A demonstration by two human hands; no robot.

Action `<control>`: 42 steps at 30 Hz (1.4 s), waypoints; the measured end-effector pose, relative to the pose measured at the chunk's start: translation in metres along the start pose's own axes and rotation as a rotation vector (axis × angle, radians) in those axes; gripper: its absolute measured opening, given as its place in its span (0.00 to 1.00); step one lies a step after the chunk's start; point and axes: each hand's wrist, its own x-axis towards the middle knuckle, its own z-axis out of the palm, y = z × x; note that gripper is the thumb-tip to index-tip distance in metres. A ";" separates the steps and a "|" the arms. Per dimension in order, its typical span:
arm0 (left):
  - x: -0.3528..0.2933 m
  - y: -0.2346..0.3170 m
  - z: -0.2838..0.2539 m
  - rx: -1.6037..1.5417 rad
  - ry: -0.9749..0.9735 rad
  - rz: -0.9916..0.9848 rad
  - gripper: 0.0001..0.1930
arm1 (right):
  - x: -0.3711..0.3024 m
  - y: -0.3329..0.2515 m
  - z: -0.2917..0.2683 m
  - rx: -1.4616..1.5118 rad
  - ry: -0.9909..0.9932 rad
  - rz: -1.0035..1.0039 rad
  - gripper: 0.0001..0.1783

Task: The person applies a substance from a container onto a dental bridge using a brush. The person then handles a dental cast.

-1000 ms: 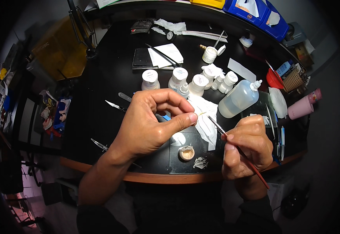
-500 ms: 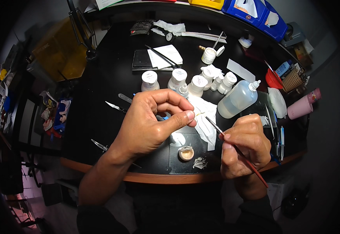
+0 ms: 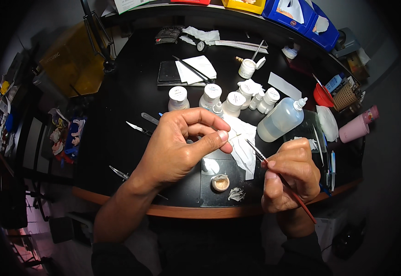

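Note:
My left hand (image 3: 175, 145) is pinched, thumb against fingertips, on a tiny thin pale stick (image 3: 235, 137) whose free end points right; its exact kind is too small to make out. In my right hand (image 3: 294, 175) is a fine paintbrush (image 3: 303, 208) with a dark red handle, gripped like a pen. Its dark tip lies just right of the stick, apart from it. Below both hands is a crumpled white tissue (image 3: 245, 158). Nearer me, a small open jar (image 3: 219, 183) of cream-coloured material and a white patch (image 3: 210, 166) sit on a dark slab (image 3: 208, 198).
Several white-capped jars (image 3: 178, 97) stand beyond my hands, with a translucent squeeze bottle (image 3: 281, 120) to their right. Slim metal tools (image 3: 119, 173) lie left of my left forearm. At the right are a red bowl (image 3: 322, 94) and a pink tumbler (image 3: 353, 133).
The brush tip has drawn slightly away from the stick, down and to the right. The stick's free end now tilts up a little. Both grips stay the same.

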 end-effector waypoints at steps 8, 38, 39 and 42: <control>0.001 0.000 0.000 0.002 -0.001 0.001 0.09 | 0.002 0.003 0.004 -0.028 0.001 -0.014 0.14; 0.003 -0.007 -0.005 0.049 0.074 0.072 0.09 | -0.002 0.008 0.015 0.265 -0.519 0.413 0.03; 0.003 -0.008 -0.005 0.064 0.069 0.069 0.09 | -0.002 0.008 0.015 0.258 -0.524 0.412 0.03; 0.001 -0.006 -0.004 0.063 0.061 0.070 0.09 | -0.002 0.006 0.016 0.249 -0.535 0.411 0.04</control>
